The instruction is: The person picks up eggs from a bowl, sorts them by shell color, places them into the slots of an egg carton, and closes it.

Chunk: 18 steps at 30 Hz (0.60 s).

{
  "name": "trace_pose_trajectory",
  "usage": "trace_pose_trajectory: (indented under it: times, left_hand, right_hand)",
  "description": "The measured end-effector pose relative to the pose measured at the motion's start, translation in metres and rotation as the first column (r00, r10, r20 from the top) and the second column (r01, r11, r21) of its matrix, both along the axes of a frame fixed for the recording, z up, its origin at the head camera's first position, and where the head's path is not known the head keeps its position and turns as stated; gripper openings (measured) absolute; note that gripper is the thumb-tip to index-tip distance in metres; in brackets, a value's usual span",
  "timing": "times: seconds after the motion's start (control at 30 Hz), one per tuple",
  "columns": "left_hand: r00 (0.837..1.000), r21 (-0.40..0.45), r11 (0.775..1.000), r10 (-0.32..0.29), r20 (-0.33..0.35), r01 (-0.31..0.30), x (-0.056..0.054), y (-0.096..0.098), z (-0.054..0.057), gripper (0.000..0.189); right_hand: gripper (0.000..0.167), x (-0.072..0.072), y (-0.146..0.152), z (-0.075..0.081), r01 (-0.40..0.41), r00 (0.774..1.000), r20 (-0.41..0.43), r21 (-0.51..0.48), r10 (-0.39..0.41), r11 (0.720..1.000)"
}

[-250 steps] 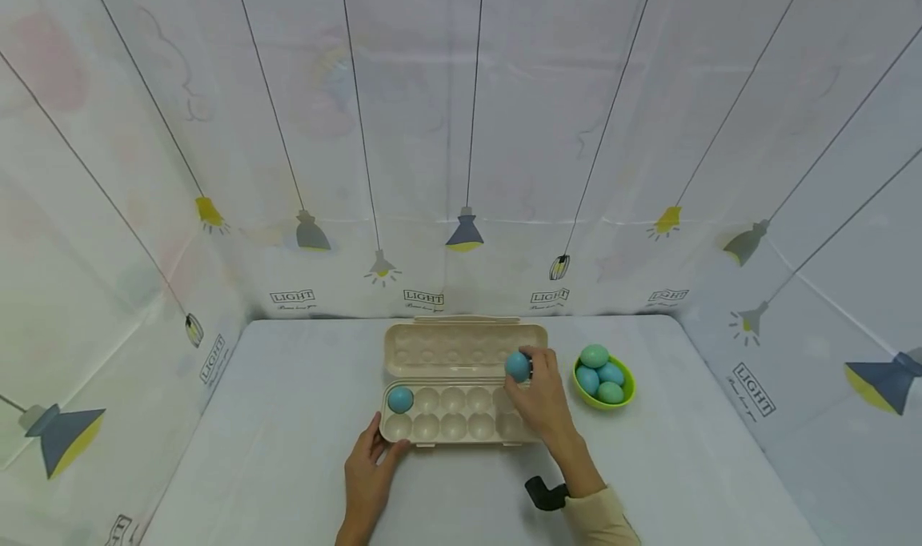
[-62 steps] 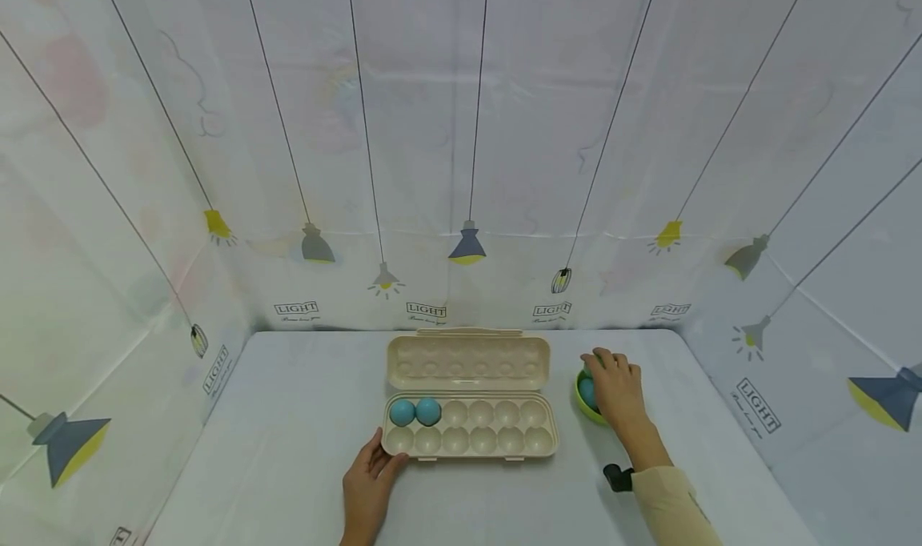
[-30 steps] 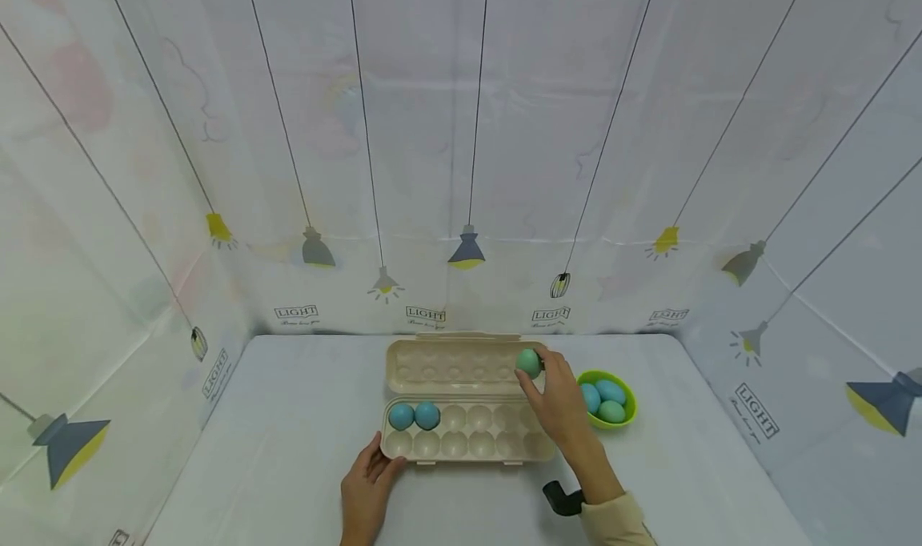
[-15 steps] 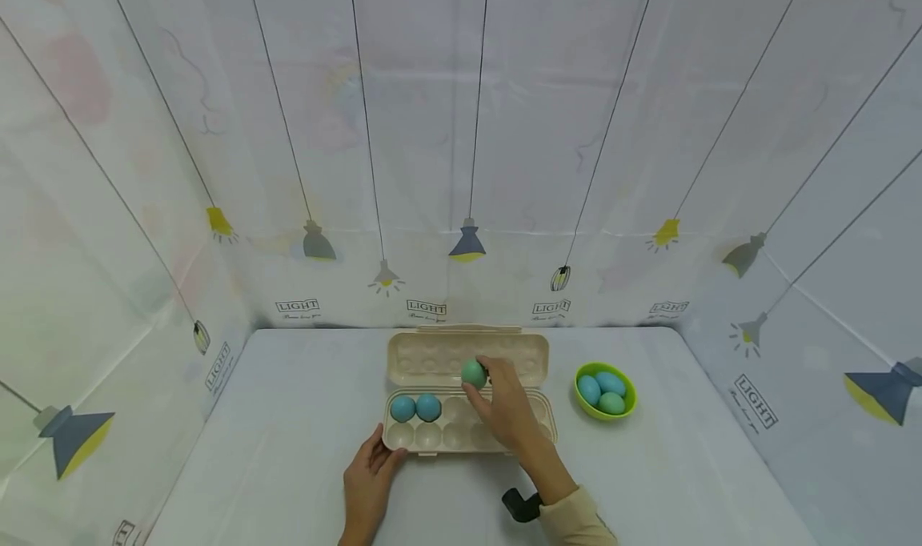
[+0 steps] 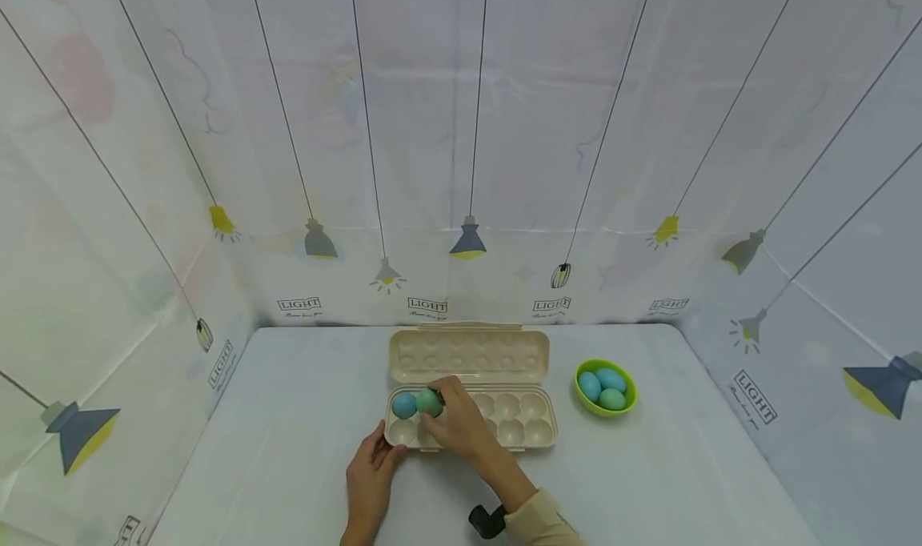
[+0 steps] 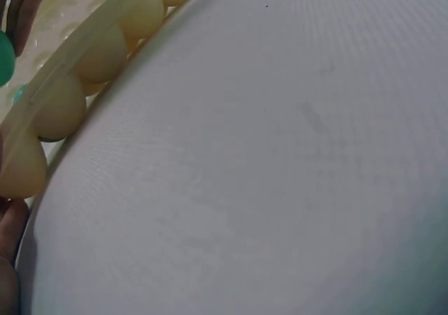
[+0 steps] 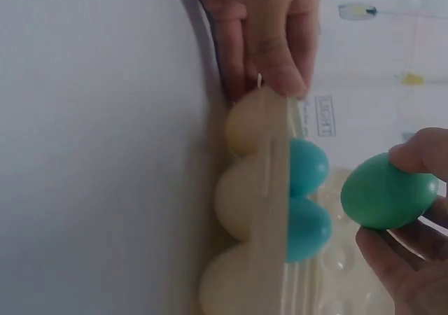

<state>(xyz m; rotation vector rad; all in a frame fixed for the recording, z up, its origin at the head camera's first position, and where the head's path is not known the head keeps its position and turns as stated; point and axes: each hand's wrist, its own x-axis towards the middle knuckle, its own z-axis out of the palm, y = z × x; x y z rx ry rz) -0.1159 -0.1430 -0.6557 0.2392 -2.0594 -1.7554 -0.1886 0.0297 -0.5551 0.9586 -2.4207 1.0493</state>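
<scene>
My right hand (image 5: 464, 426) pinches a green egg (image 5: 429, 403) between thumb and fingers. The right wrist view shows this egg (image 7: 385, 191) held apart from two blue eggs (image 7: 308, 229) seated side by side in the beige egg carton (image 7: 276, 189). From the head, one blue egg (image 5: 404, 405) shows at the carton's back left, and the green egg covers the other. My left hand (image 5: 369, 482) grips the near left corner of the carton, thumb on the rim. The carton lies open, its lid (image 5: 468, 362) folded back.
To the right of the carton stands a lime green bowl (image 5: 603, 412) holding two blue eggs (image 5: 589, 386) and one green egg (image 5: 612, 399). Both rest on a white table (image 5: 310, 402), with printed curtains (image 5: 446, 130) behind and at the sides.
The green egg came out of the bowl in my right hand and moved left over the carton to its back left. Earlier, a second blue egg went into the carton. My left hand stayed put.
</scene>
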Motion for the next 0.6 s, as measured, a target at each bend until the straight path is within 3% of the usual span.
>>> trace_pose_trajectory:
  times: [0.2, 0.33, 0.37, 0.43, 0.6]
  left_hand:
    - [0.999, -0.006, 1.0, 0.019, -0.026, -0.019, -0.003, 0.002, 0.002, 0.057]
    - [0.999, -0.017, 1.0, 0.013, -0.033, -0.014, 0.001, 0.004, 0.02, 0.055]
    - [1.0, -0.009, 1.0, 0.007, -0.02, -0.007, 0.001, 0.004, 0.021, 0.056]
    - [1.0, -0.004, 1.0, -0.005, -0.002, 0.005, 0.001, 0.002, 0.02, 0.057]
    - [0.999, -0.008, 1.0, -0.005, 0.042, 0.006, 0.001, -0.002, 0.0, 0.061]
  right_hand:
    - [0.042, 0.002, -0.016, -0.009, -0.074, 0.995, 0.072, 0.12, 0.065, 0.99]
    - [0.042, 0.004, -0.024, -0.011, -0.068, 0.985, 0.173, 0.242, 0.026, 0.968]
    - [0.042, 0.004, -0.026, -0.012, -0.067, 0.981, 0.195, 0.269, 0.014, 0.961]
    - [0.044, 0.005, -0.028, -0.014, -0.073, 0.975, 0.221, 0.303, 0.005, 0.95]
    - [0.046, 0.008, -0.032, -0.02, -0.094, 0.977, 0.213, 0.334, 0.022, 0.938]
